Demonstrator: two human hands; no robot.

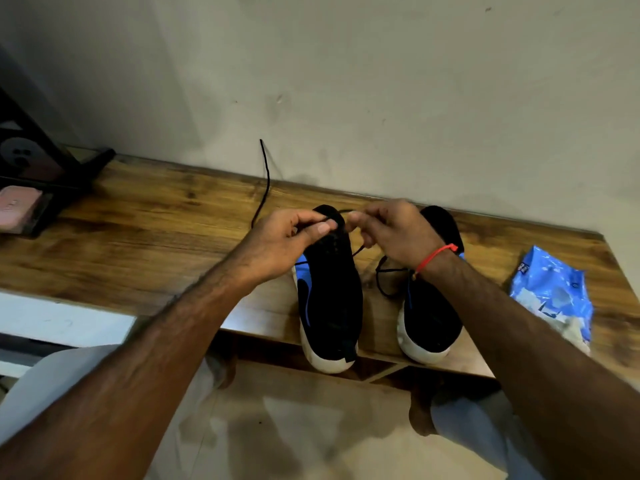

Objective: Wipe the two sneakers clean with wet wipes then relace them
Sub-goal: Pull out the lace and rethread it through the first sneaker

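Observation:
Two black sneakers with white soles and blue trim stand side by side on the wooden table [145, 237], heels toward me. Over the toe end of the left sneaker [329, 306], my left hand [287, 237] pinches a black lace [265, 181] whose free end sticks up against the wall. My right hand [391, 230] pinches the same lace close by, its wrist covering part of the right sneaker [433, 317]. A loop of lace [384, 282] hangs between the two shoes.
A blue pack of wet wipes [554, 292] lies at the table's right end. At the far left are a dark stand [41, 168] and a pink box [19, 206]. The wall runs right behind the table. My knees and the tiled floor are below.

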